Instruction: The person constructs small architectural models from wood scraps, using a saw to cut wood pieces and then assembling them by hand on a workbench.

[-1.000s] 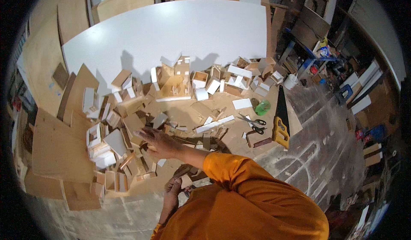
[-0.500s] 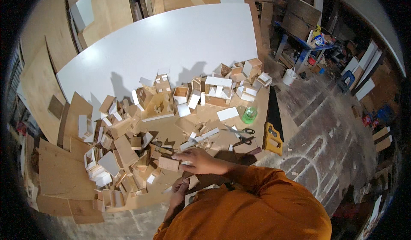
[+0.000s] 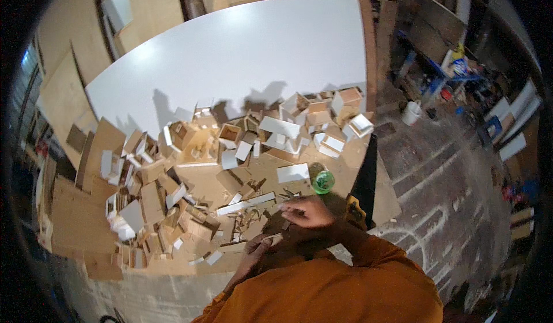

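My right hand [image 3: 308, 212] rests with bent fingers on the brown cardboard sheet [image 3: 259, 176], just below a dark pair of scissors [image 3: 288, 195]. Whether it grips anything is hidden by the fingers. Close to my body, my left hand [image 3: 253, 254] pinches a small pale cardboard strip [image 3: 272, 240]. Both arms are in orange sleeves. A long white strip [image 3: 246, 204] lies just left of the right hand. A green round object [image 3: 324, 181] sits to its upper right.
Several small cardboard and white foam-board boxes and offcuts [image 3: 173, 196] are heaped to the left and behind. A black hand saw with a yellow handle [image 3: 365, 179] lies at the right edge. A large white board [image 3: 242, 58] lies beyond, and a white bucket [image 3: 411, 113] stands on the floor.
My right hand has drawn back from the pile at the left toward the scissors on the right. My left hand has come up with the small strip. The view has tilted.
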`<state>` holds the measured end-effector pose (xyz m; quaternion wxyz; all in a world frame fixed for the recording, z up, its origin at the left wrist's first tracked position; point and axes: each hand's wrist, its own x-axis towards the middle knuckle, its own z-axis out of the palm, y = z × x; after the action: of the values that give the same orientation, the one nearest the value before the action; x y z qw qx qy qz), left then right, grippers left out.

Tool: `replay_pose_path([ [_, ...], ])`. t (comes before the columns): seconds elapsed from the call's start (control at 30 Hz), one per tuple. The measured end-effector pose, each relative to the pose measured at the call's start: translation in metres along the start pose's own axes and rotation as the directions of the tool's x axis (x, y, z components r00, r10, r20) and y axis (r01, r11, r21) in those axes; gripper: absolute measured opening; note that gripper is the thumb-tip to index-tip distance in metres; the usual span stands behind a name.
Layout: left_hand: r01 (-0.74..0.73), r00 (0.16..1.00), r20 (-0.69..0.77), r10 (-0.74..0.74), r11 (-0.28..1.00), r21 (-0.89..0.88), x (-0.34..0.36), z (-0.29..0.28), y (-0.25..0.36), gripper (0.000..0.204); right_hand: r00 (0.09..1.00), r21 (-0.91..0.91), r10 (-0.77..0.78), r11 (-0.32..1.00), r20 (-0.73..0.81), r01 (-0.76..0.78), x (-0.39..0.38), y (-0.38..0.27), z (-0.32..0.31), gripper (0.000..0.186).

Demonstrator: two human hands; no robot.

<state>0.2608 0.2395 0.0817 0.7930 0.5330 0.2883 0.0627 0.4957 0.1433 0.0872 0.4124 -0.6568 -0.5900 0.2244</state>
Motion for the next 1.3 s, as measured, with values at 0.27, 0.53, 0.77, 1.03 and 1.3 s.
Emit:
replay_pose_path([
  [0.27,-0.003,0.996,-0.090,0.005,1.000,0.025,0.000,0.020,0.002,0.024,0.999,-0.250,-0.042,0.967,0.015,0.044,0.071,0.013,-0.022,0.029],
  [0.53,-0.087,0.974,-0.211,0.079,0.996,-0.030,-0.026,-0.003,-0.007,0.028,0.997,-0.297,-0.068,0.953,-0.024,0.058,0.117,0.004,0.036,0.046],
  [0.77,-0.099,0.968,-0.245,0.061,0.984,-0.146,-0.054,-0.030,-0.023,0.025,0.976,-0.643,-0.192,0.762,-0.104,0.082,0.174,-0.004,0.035,0.050],
  [1.03,-0.102,0.958,-0.281,0.059,0.985,-0.140,-0.077,-0.052,-0.023,0.024,0.971,-0.845,-0.215,0.496,0.104,0.200,0.213,0.002,0.076,0.043],
  [1.3,-0.140,0.949,-0.306,0.074,0.970,-0.197,-0.086,-0.064,-0.026,0.020,0.985,-0.833,-0.091,0.526,0.146,0.172,0.225,0.011,0.090,0.050],
])
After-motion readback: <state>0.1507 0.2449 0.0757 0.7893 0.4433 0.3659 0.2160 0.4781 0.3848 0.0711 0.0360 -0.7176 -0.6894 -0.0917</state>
